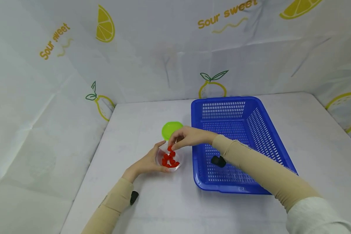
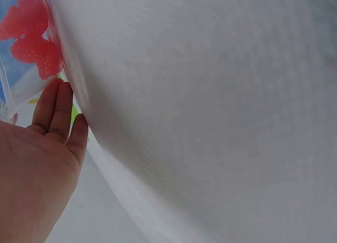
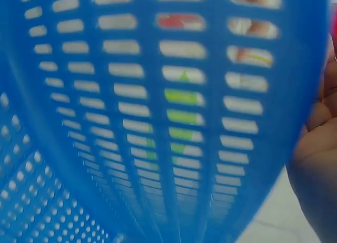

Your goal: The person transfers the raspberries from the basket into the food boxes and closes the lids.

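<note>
A clear plastic tub (image 1: 179, 155) with several red raspberry-like pieces (image 1: 172, 161) in it stands on the table. My left hand (image 1: 148, 161) grips its left side, thumb at the near edge and fingers at the far edge. Over the tub's far rim, my right hand (image 1: 187, 136) pinches one red raspberry-like piece (image 1: 170, 148) between thumb and fingertips. Through the clear wall in the left wrist view, the bumpy red pieces (image 2: 37, 48) show above the fingers of my left hand (image 2: 42, 153). Only part of my right hand (image 3: 318, 143) appears in the right wrist view, partly hidden by a blue basket wall.
Just beyond the tub lies a round green lid (image 1: 171, 129). A large blue plastic basket (image 1: 196, 169) with slotted walls sits to the right, under my right forearm. White cloth with lemon prints (image 1: 152, 65) hangs behind and at the sides of the table.
</note>
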Tool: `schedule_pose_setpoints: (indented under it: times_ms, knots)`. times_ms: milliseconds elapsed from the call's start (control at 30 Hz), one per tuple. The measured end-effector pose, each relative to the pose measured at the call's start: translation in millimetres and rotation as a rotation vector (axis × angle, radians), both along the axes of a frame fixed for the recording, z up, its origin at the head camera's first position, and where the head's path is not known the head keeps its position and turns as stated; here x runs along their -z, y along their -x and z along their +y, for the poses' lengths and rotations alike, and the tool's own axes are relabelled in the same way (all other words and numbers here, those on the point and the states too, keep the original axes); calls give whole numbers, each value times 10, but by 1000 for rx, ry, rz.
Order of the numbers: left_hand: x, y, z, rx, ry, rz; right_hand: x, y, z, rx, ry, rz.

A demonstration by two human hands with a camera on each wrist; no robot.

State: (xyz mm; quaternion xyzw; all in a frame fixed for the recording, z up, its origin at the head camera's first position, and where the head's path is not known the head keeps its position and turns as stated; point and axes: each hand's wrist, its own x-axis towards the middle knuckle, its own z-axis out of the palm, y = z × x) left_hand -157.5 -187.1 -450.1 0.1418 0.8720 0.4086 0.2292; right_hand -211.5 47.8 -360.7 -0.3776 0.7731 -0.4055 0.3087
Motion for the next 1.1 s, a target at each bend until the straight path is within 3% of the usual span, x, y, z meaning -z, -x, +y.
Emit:
schedule_pose_setpoints:
  times_ms: [167, 367, 500, 600, 700, 800, 933, 1033, 1100]
  knots:
    - [-3, 11, -27, 7, -19, 8, 69, 10, -179, -20, -63, 68]
    - [-16, 44, -56, 19, -26, 28, 94, 7, -359, -46, -230, 213]
    - [-22, 67, -61, 37, -22, 44, 111, 14, -415, -65, -290, 236]
    - [-38, 72, -61, 54, -25, 54, 89, 48, -409, 22, -270, 238]
    - [-58, 71, -64, 62, -16, 66, 64, 120, -395, 198, -200, 232]
    - [-90, 87, -75, 40, -6, 79, 39, 223, -385, 373, -130, 108]
    - [-191, 219, -85, -89, -52, 39, -11, 387, -359, 549, -95, -229]
    - [-270, 403, -64, -219, -154, -77, -56, 511, -336, 643, -80, -473]
    - [-297, 528, -40, -285, -229, -168, -83, 580, -327, 695, -68, -588]
